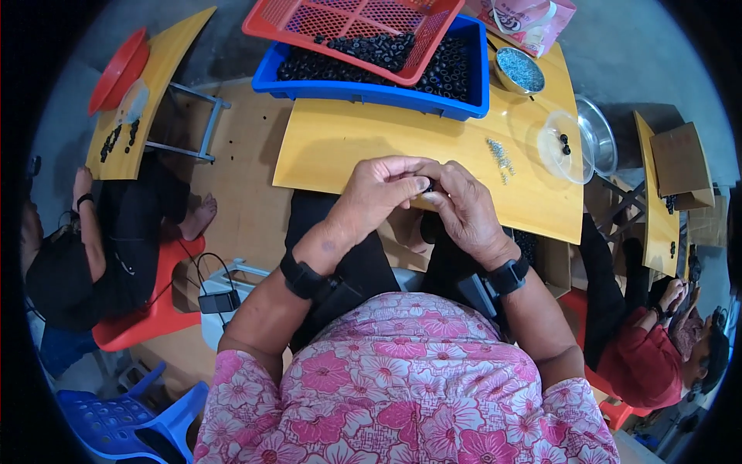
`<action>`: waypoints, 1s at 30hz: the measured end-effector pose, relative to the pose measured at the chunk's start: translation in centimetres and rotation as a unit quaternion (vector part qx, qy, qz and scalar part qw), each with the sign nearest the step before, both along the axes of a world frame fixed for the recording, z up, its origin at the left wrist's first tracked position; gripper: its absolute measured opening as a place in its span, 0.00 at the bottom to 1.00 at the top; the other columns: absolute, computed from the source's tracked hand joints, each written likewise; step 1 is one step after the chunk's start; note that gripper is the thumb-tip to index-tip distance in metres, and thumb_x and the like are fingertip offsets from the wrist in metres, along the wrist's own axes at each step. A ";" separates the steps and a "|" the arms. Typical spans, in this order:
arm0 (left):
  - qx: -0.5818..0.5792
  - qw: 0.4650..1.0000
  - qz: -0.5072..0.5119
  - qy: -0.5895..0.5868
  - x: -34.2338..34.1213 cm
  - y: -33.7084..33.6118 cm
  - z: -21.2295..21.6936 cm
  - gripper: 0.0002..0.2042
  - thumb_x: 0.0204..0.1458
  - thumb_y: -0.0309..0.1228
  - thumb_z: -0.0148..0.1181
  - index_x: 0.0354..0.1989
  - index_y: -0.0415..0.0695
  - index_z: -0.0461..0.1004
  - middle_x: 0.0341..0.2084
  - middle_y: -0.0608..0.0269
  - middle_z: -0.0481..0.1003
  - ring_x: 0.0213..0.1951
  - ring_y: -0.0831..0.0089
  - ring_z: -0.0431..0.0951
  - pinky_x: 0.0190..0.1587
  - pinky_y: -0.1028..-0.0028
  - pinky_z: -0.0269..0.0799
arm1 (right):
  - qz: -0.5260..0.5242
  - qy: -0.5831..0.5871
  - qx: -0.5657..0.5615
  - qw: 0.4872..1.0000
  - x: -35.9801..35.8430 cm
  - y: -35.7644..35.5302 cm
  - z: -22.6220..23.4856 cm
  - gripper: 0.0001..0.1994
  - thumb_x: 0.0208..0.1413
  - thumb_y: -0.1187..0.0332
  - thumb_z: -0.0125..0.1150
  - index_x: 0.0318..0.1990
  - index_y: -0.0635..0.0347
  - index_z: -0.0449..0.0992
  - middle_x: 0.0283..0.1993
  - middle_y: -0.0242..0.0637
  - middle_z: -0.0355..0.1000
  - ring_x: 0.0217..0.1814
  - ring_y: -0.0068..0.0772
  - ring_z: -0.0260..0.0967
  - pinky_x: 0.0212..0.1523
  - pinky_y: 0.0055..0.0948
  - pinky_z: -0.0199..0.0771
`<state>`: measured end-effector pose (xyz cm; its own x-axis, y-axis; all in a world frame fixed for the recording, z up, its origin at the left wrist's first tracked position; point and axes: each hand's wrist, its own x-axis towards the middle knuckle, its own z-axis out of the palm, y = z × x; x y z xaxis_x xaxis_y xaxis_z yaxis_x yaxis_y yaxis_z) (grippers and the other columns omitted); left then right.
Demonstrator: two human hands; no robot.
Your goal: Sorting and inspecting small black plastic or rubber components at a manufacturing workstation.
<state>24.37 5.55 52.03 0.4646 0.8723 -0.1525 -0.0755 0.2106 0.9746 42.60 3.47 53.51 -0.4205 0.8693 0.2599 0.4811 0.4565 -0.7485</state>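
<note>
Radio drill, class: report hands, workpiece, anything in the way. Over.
Left hand and right hand pinching small black part. Part mostly hidden. Red mesh basket covers some of blue tub of black rings.

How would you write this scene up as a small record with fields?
Left hand: pinching a small black piece
Right hand: fingertips on the same piece
Table: yellow, beyond the hands
Blue tray: on the table, full of black parts
Red basket: perforated, overlapping the tray
Metal bowl: right of the tray, holding bluish bits
Others nearby: people seated left and right
</note>
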 end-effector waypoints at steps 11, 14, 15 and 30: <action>0.073 0.997 -0.024 0.003 0.6 4.4 -3.1 0.14 0.51 0.17 0.56 0.48 0.34 0.74 0.37 0.64 0.77 0.38 0.81 0.76 0.43 0.81 0.73 | -0.059 0.017 0.051 0.997 0.3 2.9 -4.0 0.15 0.47 0.75 0.63 0.45 0.58 0.74 0.34 0.43 0.70 0.34 0.45 0.71 0.34 0.35 0.72; 0.122 0.989 -0.028 0.083 0.7 4.4 -3.5 0.14 0.50 0.16 0.56 0.47 0.35 0.74 0.37 0.65 0.77 0.37 0.82 0.76 0.42 0.81 0.73 | -0.069 0.036 0.036 0.996 0.4 2.9 -5.0 0.15 0.47 0.75 0.64 0.44 0.58 0.75 0.33 0.42 0.70 0.33 0.43 0.72 0.34 0.33 0.73; 0.131 0.987 -0.025 0.086 0.7 4.4 -3.6 0.13 0.50 0.17 0.56 0.46 0.35 0.75 0.36 0.65 0.77 0.37 0.82 0.76 0.42 0.81 0.73 | -0.072 0.035 0.041 0.996 0.3 2.9 -5.2 0.14 0.46 0.75 0.64 0.44 0.58 0.75 0.33 0.41 0.70 0.33 0.43 0.72 0.33 0.33 0.73; 0.210 0.966 0.031 0.150 0.4 3.7 -3.6 0.09 0.46 0.18 0.62 0.36 0.39 0.75 0.24 0.71 0.74 0.26 0.86 0.69 0.30 0.83 0.68 | -0.044 -0.050 0.116 0.991 0.0 3.4 -5.8 0.14 0.45 0.76 0.62 0.43 0.55 0.78 0.29 0.36 0.68 0.31 0.39 0.70 0.33 0.33 0.74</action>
